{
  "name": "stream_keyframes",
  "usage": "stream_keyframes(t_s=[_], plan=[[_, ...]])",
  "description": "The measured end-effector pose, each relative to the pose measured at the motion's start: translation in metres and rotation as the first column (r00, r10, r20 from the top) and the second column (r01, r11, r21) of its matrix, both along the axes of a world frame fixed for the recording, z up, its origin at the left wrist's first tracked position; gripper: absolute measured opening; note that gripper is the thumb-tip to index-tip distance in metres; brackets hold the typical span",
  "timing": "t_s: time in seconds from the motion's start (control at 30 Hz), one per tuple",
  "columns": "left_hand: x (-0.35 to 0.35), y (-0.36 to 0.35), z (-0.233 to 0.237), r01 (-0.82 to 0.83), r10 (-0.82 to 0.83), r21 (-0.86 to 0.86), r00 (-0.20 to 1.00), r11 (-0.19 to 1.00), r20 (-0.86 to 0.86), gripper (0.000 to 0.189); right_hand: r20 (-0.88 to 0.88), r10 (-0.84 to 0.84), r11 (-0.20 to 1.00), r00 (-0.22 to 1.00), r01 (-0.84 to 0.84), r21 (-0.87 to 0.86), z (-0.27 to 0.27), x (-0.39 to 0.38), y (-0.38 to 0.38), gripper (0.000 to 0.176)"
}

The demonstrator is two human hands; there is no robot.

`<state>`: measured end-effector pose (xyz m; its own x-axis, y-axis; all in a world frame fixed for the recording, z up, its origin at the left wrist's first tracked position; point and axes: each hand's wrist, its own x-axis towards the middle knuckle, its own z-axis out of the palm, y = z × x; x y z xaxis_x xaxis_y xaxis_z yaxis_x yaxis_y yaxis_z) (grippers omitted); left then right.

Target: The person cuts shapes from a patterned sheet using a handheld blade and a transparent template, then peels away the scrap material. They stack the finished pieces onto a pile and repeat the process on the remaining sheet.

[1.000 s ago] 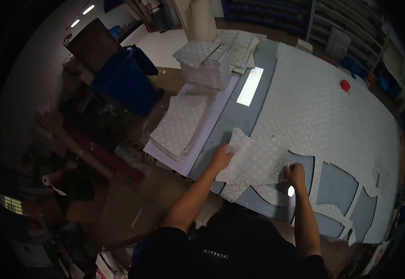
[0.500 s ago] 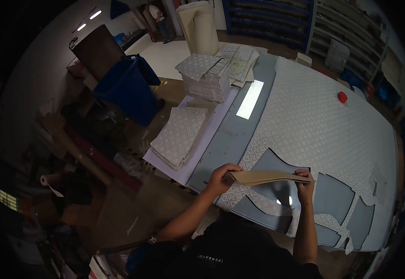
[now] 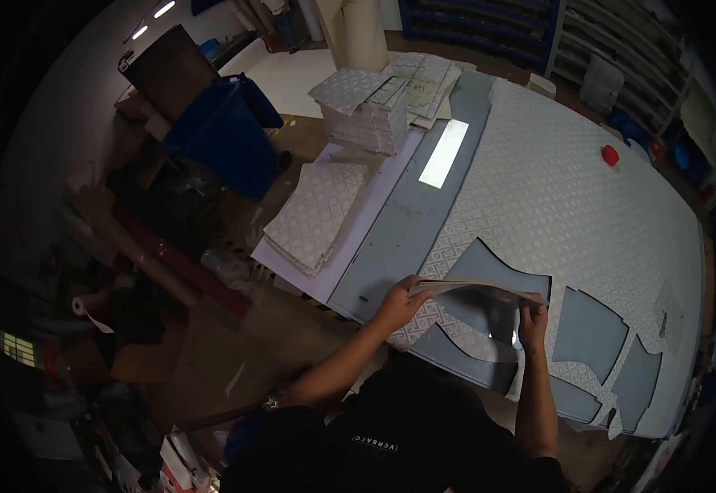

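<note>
A thin stack of cut sheets [image 3: 456, 284] is held up edge-on above the table, bowed upward in the middle. My left hand [image 3: 400, 307] grips its left end and my right hand [image 3: 533, 322] grips the right end. Below lies a patterned grey-white sheet [image 3: 555, 189] spread on the grey table [image 3: 381, 263], with cut-out openings where the grey surface shows through. One such opening [image 3: 489, 261] is just beyond the held sheets. The faces of the held sheets are mostly hidden at this angle.
Left of my hands, a pile of patterned cut pieces [image 3: 318, 209] lies on a white board [image 3: 313, 283]. Behind it stand a taller stack [image 3: 362, 119] and a blue bin [image 3: 220, 135]. A red object [image 3: 610, 155] rests on the sheet. Another person [image 3: 284, 20] stands far back.
The held sheets have tipped from showing a broad tan face to nearly edge-on, and now arch upward. Both hands still grip the ends. The camera view has shifted slightly downward.
</note>
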<state>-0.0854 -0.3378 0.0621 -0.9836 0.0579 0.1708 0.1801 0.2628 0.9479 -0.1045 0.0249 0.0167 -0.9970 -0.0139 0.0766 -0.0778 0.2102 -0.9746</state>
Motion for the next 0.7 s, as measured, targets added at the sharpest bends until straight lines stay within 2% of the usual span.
stream_keyframes(t_s=[0.03, 0.07, 0.1, 0.17, 0.23, 0.27, 0.37, 0.43, 0.47, 0.5, 0.57, 0.63, 0.7], plan=[[-0.004, 0.000, 0.000, -0.021, 0.022, -0.056, 1.000, 0.998, 0.019, 0.028, 0.005, 0.020, 1.000, 1.000, -0.020, 0.006, 0.010, -0.003, -0.004, 0.021], [-0.007, -0.001, 0.000, -0.040, 0.042, -0.050, 0.999, 0.998, 0.028, 0.028, -0.027, -0.027, 0.997, 0.999, 0.025, -0.072, 0.017, -0.002, -0.013, 0.022], [-0.004, -0.001, 0.002, -0.064, 0.061, -0.096, 0.998, 0.993, -0.026, 0.030, -0.040, -0.078, 0.987, 0.996, 0.071, -0.147, 0.026, 0.007, -0.022, 0.022], [-0.004, -0.006, 0.022, -0.101, 0.090, -0.141, 0.993, 0.985, -0.078, 0.033, -0.066, -0.090, 0.984, 0.994, 0.078, -0.158, 0.040, 0.004, -0.028, 0.021], [0.002, -0.017, 0.060, -0.056, 0.093, -0.268, 0.988, 0.962, 0.126, 0.036, 0.130, -0.038, 0.991, 0.991, 0.054, -0.120, 0.042, 0.000, -0.023, 0.019], [0.002, -0.026, 0.060, -0.064, 0.103, -0.267, 0.986, 0.962, 0.132, 0.036, 0.135, -0.029, 0.992, 0.990, 0.045, -0.118, 0.044, -0.004, -0.027, 0.019], [-0.002, -0.054, 0.054, 0.002, 0.039, -0.186, 0.976, 0.983, 0.216, 0.039, 0.173, 0.073, 0.996, 0.982, -0.061, -0.071, 0.071, -0.029, -0.057, 0.021], [-0.008, -0.079, 0.039, -0.144, 0.146, -0.030, 0.979, 0.989, 0.145, 0.042, 0.087, 0.071, 0.995, 0.994, -0.076, 0.059, 0.092, -0.049, -0.074, 0.029], [-0.011, -0.093, 0.053, -0.225, 0.211, 0.064, 0.961, 0.972, 0.177, 0.042, -0.012, 0.044, 0.997, 0.999, -0.045, -0.065, 0.114, -0.058, -0.088, 0.033], [-0.015, -0.109, 0.073, -0.305, 0.269, 0.156, 0.939, 0.939, 0.215, 0.043, -0.109, 0.002, 0.982, 0.994, -0.023, -0.187, 0.142, -0.064, -0.103, 0.036], [-0.028, -0.138, 0.098, -0.457, 0.391, 0.447, 0.889, 0.769, 0.236, 0.043, -0.261, -0.021, 0.969, 0.965, -0.045, -0.244, 0.195, -0.068, -0.121, 0.037], [-0.045, -0.169, 0.119, -0.586, 0.539, 0.494, 0.804, 0.643, 0.251, 0.045, -0.302, -0.045, 0.973, 0.952, -0.027, -0.228, 0.208, -0.066, -0.121, 0.034], [-0.062, -0.207, 0.115, -0.583, 0.556, 0.514, 0.800, 0.629, 0.227, 0.046, -0.279, 0.048, 0.978, 0.959, -0.101, -0.181, 0.194, -0.058, -0.113, 0.028]])
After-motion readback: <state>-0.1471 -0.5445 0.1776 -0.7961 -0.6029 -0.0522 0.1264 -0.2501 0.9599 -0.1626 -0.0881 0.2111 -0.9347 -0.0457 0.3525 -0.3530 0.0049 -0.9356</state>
